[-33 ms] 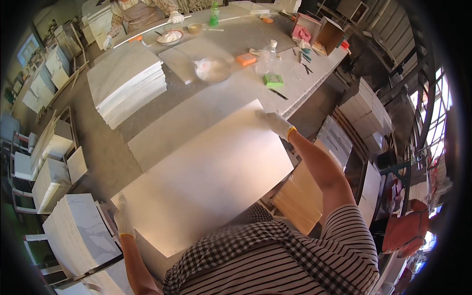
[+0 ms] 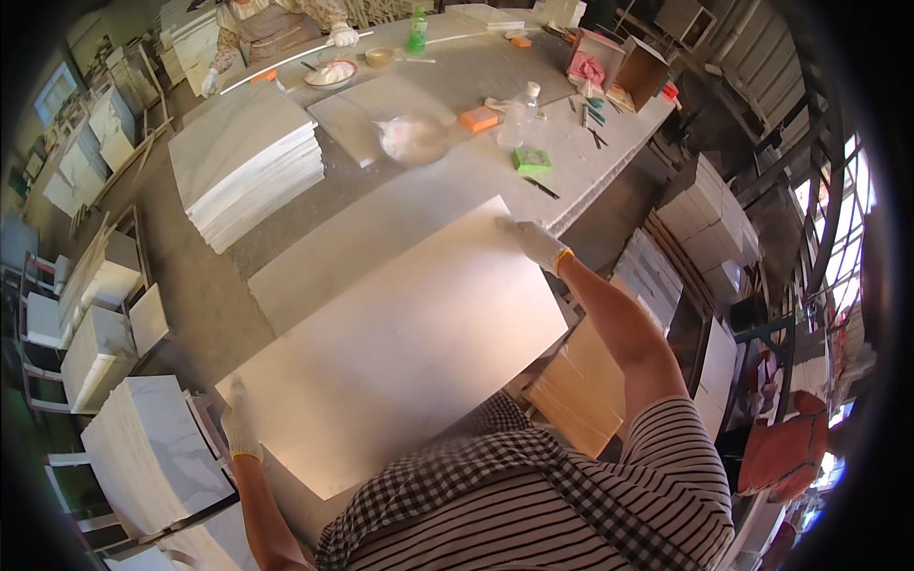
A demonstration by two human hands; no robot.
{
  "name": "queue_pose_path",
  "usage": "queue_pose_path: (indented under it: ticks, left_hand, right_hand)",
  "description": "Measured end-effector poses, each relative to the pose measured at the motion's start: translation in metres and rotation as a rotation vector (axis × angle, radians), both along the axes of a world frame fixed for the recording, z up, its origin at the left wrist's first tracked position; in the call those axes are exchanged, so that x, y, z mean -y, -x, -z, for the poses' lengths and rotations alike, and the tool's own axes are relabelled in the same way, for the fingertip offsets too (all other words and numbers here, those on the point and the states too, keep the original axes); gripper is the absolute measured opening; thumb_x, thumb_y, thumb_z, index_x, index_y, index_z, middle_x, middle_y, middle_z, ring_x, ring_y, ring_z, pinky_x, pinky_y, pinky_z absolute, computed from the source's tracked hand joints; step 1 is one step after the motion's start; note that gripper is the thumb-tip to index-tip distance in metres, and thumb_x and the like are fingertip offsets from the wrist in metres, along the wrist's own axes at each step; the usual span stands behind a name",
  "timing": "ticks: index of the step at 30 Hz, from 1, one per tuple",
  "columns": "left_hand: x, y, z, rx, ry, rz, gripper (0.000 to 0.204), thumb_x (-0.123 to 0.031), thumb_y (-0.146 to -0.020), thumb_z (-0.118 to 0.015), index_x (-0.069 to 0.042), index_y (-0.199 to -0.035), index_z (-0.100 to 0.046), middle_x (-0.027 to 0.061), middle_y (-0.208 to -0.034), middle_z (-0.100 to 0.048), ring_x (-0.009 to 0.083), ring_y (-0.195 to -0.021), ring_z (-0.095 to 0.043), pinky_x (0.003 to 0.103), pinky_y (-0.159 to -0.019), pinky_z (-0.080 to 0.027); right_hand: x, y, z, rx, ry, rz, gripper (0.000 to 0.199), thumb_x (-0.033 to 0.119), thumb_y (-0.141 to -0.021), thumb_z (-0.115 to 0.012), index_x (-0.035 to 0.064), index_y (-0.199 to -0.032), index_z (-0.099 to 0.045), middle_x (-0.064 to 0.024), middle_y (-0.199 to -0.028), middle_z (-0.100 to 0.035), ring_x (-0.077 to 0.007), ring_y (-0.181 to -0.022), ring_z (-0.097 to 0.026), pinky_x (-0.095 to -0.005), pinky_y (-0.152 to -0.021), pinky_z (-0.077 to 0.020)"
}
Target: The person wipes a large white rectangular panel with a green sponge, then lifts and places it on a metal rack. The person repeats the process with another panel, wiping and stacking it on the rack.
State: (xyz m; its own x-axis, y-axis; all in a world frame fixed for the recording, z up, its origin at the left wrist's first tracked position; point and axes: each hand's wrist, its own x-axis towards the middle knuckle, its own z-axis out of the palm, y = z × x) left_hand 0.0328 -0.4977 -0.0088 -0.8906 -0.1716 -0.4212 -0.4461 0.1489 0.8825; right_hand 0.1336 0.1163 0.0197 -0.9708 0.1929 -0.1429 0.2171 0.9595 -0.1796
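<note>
A large pale rectangular tile [image 2: 400, 343] spans the space in front of me, tilted slightly, above the near edge of the worktable. My left hand [image 2: 241, 426], in a white knit glove, grips its left short edge. At the far right corner my right hand [image 2: 539, 245], gloved too, is closed round the right edge. The fingers of both hands are blurred and partly hidden by the tile. Beneath and beyond it another pale slab [image 2: 324, 243] lies on the grey worktable [image 2: 581, 176].
Left on the table stands a stack of white tiles [image 2: 243, 171]. Beyond lie a bowl [image 2: 414, 138], an orange block [image 2: 479, 119], a clear bottle [image 2: 519, 109] and a green block [image 2: 531, 160]. Another person [image 2: 276, 29] is across the table. More marbled tiles [image 2: 157, 457] stand at my left.
</note>
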Motion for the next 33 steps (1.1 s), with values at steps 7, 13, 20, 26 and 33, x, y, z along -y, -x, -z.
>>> queue_pose_path:
  ticks: [7, 13, 20, 26, 33]
  left_hand:
    - [0.008, 0.005, 0.040, 0.191, 0.167, -0.063, 0.059, -0.048, -0.090, -0.064, 0.003, -0.120, -0.065, 0.0032, -0.103, -0.066, 0.0118, -0.092, -0.058, 0.026, -0.081, -0.045]
    - [-0.006, -0.014, 0.053, 0.102, 0.163, -0.137, 0.070, -0.060, -0.087, -0.063, 0.004, -0.115, -0.066, -0.0001, -0.094, -0.063, 0.0101, -0.084, -0.056, 0.028, -0.074, -0.045]
    - [-0.062, -0.039, 0.020, 0.251, 0.161, -0.156, 0.070, -0.059, -0.089, -0.061, 0.004, -0.119, -0.064, 0.0011, -0.100, -0.066, 0.0107, -0.085, -0.057, 0.027, -0.075, -0.046]
    - [-0.094, -0.052, 0.000, 0.256, 0.234, -0.337, 0.069, -0.061, -0.088, -0.062, 0.005, -0.108, -0.069, 0.0017, -0.089, -0.065, 0.0088, -0.076, -0.055, 0.026, -0.067, -0.045]
    - [-0.088, -0.056, 0.018, 0.105, 0.332, -0.369, 0.067, -0.062, -0.088, -0.059, 0.004, -0.087, -0.070, 0.0008, -0.072, -0.057, 0.0081, -0.067, -0.048, 0.028, -0.058, -0.042]
  right_hand:
    - [-0.017, 0.059, 0.014, 0.019, 0.464, 0.149, 0.083, 0.066, -0.096, -0.037, -0.0101, -0.121, -0.059, -0.0205, -0.105, -0.066, -0.0253, -0.095, -0.058, -0.0354, -0.087, -0.0438]
    - [-0.019, 0.108, -0.011, 0.325, 0.349, 0.247, 0.040, 0.027, -0.106, -0.039, 0.0042, -0.137, -0.050, -0.0141, -0.122, -0.063, -0.0217, -0.106, -0.061, -0.0328, -0.090, -0.0466]
    - [-0.056, 0.132, 0.002, 0.278, 0.540, 0.269, 0.042, 0.027, -0.106, -0.038, 0.0020, -0.139, -0.048, -0.0136, -0.127, -0.060, -0.0180, -0.115, -0.057, -0.0300, -0.099, -0.0429]
    - [-0.064, 0.139, 0.048, -0.066, 0.287, 0.007, 0.049, 0.043, -0.099, -0.046, -0.0019, -0.109, -0.061, -0.0172, -0.097, -0.063, -0.0235, -0.090, -0.059, -0.0363, -0.080, -0.0452]
    - [-0.070, 0.130, 0.078, -0.266, 0.194, 0.195, 0.052, 0.048, -0.097, -0.051, -0.0007, -0.087, -0.067, -0.0145, -0.072, -0.063, -0.0213, -0.065, -0.057, -0.0390, -0.061, -0.0444]
